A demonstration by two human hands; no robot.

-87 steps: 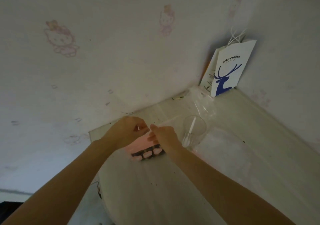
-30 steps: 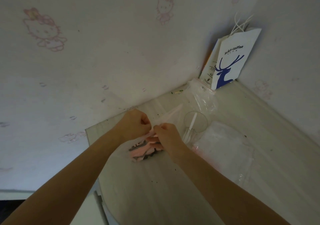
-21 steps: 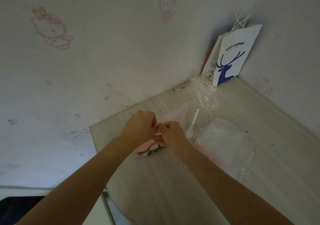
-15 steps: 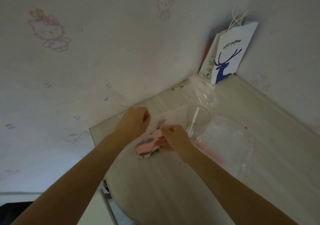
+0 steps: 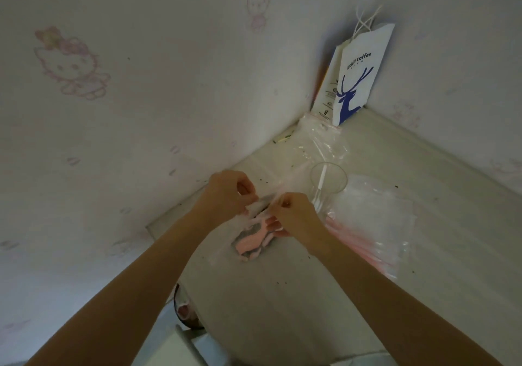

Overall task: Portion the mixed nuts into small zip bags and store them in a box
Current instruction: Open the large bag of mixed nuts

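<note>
Pale surface [image 5: 282, 295], wallpapered corner. Item: small zip bag [image 5: 252, 237], pink and dark contents, resting there. Your left hand [image 5: 226, 193] and right hand [image 5: 295, 216] pinch its mouth with curled fingers [image 5: 282, 202]. Step: probably sealing. Next: press your fingers along the strip.

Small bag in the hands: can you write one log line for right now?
left hand: pinches top edge of small zip bag | right hand: pinches same edge | bag: pink contents | seal: cannot tell
</note>
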